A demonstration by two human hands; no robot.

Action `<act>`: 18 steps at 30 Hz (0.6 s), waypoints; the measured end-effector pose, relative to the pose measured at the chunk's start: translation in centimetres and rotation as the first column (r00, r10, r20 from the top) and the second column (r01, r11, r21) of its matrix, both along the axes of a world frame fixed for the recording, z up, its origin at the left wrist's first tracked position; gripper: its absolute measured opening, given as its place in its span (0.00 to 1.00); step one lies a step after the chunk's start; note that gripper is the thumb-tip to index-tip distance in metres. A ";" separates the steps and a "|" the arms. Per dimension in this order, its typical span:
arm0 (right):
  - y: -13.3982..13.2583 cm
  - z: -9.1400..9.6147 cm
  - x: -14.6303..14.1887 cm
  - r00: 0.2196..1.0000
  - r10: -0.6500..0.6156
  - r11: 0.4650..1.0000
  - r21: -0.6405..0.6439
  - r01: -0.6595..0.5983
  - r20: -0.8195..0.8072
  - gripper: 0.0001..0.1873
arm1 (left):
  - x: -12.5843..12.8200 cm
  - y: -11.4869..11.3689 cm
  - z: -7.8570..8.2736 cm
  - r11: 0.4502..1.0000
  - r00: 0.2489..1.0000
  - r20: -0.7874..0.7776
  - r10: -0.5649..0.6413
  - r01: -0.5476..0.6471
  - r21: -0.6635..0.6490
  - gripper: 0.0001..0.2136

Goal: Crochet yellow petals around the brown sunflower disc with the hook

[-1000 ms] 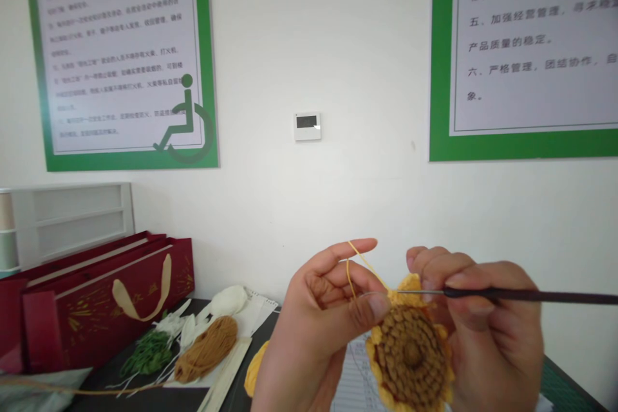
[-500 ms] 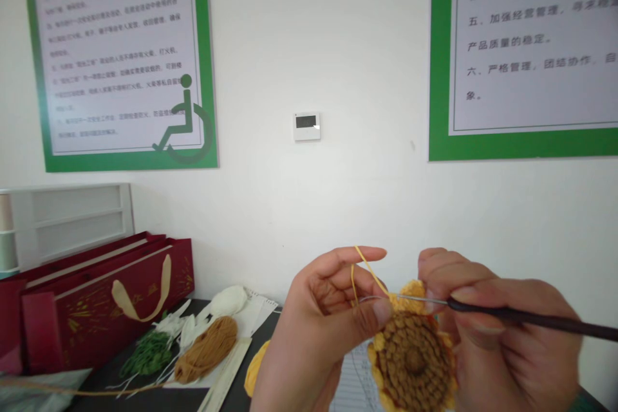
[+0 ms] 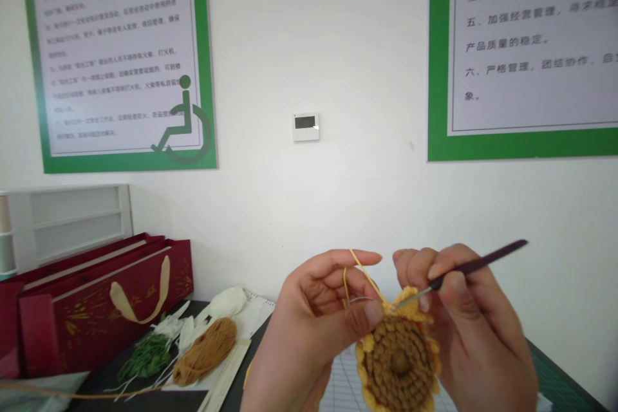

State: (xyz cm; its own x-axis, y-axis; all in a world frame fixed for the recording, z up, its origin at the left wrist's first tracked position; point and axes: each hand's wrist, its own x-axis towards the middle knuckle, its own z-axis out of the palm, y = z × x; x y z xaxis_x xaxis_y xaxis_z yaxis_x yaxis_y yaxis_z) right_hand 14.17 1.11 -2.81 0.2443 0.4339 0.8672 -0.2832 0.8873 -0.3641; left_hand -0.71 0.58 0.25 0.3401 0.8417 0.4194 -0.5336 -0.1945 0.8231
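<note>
My left hand [image 3: 313, 328] pinches the upper left edge of a crocheted sunflower [image 3: 396, 360], a brown disc with a yellow rim. A yellow yarn strand [image 3: 360, 264] loops over its raised index finger. My right hand [image 3: 470, 328] is closed on a dark crochet hook [image 3: 476, 264], whose metal tip pokes into the flower's top edge. The hook's handle slants up to the right.
On the dark table at the left lie green yarn [image 3: 145, 355], brown yarn [image 3: 206, 351] and white yarn [image 3: 226, 301] on paper. Red gift bags [image 3: 87, 299] stand by a white rack [image 3: 67, 219]. A green cutting mat [image 3: 555, 386] lies under my hands. Posters hang on the wall.
The hook's handle has swung from level to slanting up to the right. Both hands and the flower have shifted a little to the left.
</note>
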 end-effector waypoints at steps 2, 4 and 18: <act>0.3 -0.2 0.0 0.999 0.030 0.997 -0.070 -0.029 0.013 0.11 | 0.1 0.0 -0.1 0.999 0.999 0.000 0.045 -0.045 0.021 0.15; 0.5 -0.4 0.0 0.999 0.026 0.996 -0.091 -0.023 0.034 0.08 | 0.3 -0.1 -0.1 0.994 0.995 0.010 0.098 -0.099 0.041 0.14; 1.5 -1.6 1.1 0.422 -0.901 0.273 0.629 0.728 -0.096 0.16 | 1.3 -0.2 -0.6 0.992 0.994 0.057 0.090 -0.084 -0.098 0.23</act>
